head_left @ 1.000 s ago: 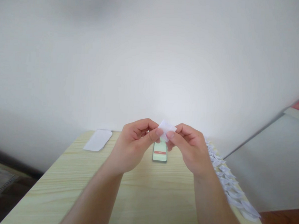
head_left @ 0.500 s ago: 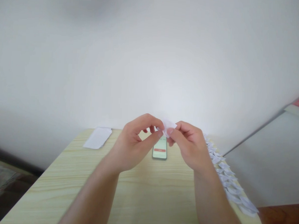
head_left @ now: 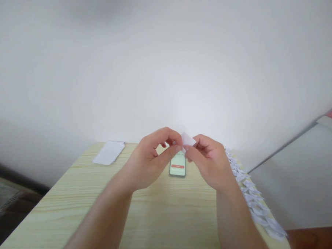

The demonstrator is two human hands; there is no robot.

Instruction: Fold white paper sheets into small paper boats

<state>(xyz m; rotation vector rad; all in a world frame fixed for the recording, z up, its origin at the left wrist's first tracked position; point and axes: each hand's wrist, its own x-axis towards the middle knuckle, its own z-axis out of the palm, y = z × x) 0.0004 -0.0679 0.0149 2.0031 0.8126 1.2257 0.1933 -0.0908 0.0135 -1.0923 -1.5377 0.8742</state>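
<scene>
1. Clock directions are read in the head view, with 12 pointing up the view and away from the person.
2. The small, folded piece of white paper [head_left: 189, 140] is held up between the two hands, one pointed corner towards 12 o'clock and another towards 3.
3. The bare left hand [head_left: 150, 158] pinches the paper's left side between thumb and forefinger; from the middle of this hand, the paper lies at about 2 o'clock.
4. The bare right hand [head_left: 209, 161] grips it too, thumb on the near face and fingers partly hidden behind; from here, the paper lies between 10 and 11 o'clock.
5. Neither hand is nearer, since both touch the paper. Its long axis cannot be told, because fingertips cover part of it.
6. Between 6 and 7 o'clock from the paper, a dark-edged rectangular phone with a pale lit screen [head_left: 177, 170] lies on the pale wood-grain table [head_left: 167, 216], its long axis running 12 to 6.
7. Near 8 to 9 o'clock is a flat stack of white paper sheets [head_left: 109, 153].
8. From about 3 to between 4 and 5 o'clock, a row of folded white paper pieces [head_left: 254, 201] follows the table's right edge.
</scene>
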